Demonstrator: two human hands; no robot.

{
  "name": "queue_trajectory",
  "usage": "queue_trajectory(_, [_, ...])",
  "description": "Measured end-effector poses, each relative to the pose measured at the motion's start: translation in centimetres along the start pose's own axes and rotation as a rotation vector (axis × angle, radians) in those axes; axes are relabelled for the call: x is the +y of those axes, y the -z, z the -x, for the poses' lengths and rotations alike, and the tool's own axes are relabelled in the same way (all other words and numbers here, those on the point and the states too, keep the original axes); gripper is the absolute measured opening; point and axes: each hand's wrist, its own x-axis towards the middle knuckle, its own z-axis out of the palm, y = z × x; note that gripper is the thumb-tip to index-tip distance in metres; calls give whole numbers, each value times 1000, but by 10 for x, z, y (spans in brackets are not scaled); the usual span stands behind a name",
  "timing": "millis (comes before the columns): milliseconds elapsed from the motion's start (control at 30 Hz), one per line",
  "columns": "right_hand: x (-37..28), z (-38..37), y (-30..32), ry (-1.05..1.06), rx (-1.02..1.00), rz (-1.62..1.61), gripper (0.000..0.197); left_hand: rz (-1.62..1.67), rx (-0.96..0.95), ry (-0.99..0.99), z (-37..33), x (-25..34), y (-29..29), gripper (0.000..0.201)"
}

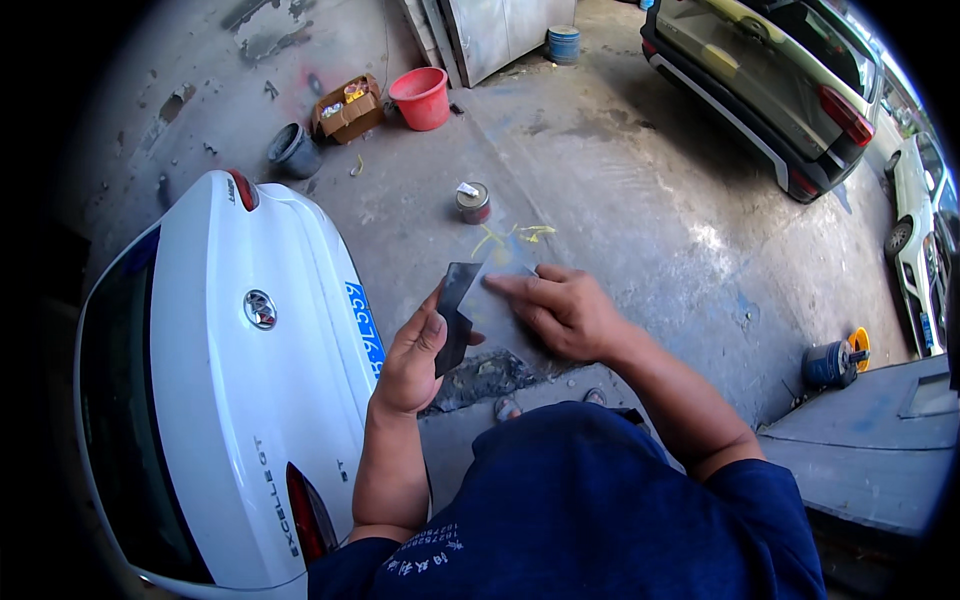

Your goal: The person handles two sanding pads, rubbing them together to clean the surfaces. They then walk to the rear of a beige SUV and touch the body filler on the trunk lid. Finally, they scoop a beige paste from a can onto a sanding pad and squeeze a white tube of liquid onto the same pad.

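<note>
The left forearm (388, 465) rises from the near left toward the far side, its left hand (407, 360) facing right, thumb bent and fingers curled in a grip. The right forearm (675, 385) slants leftward and away from a bent elbow, and the right hand (568, 312) shows its back, index finger stretched left.

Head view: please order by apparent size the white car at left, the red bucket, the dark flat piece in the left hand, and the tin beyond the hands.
1. White car
2. Dark flat piece and red bucket: too alike to rank; the piece is nearer
3. Tin
</note>
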Motion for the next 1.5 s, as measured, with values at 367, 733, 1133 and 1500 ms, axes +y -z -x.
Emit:
queue_trajectory(367, [14, 9, -8, 21, -8, 36, 39, -370, 40, 179, 5, 9, -1, 51])
queue_trajectory(733, [-5, 20, -35, -220, 80, -385, 35, 105, 35, -11, 1, -33, -11, 67])
queue_trajectory(1133, [-21, 14, -45, -453, 66, -913, 35, -32, 158, -151, -6, -52, -13, 60])
queue_trajectory(1500, [-22, -1, -38, -633, 200, -1180, 38, -67, 208, -96, -5, -53, -6, 52])
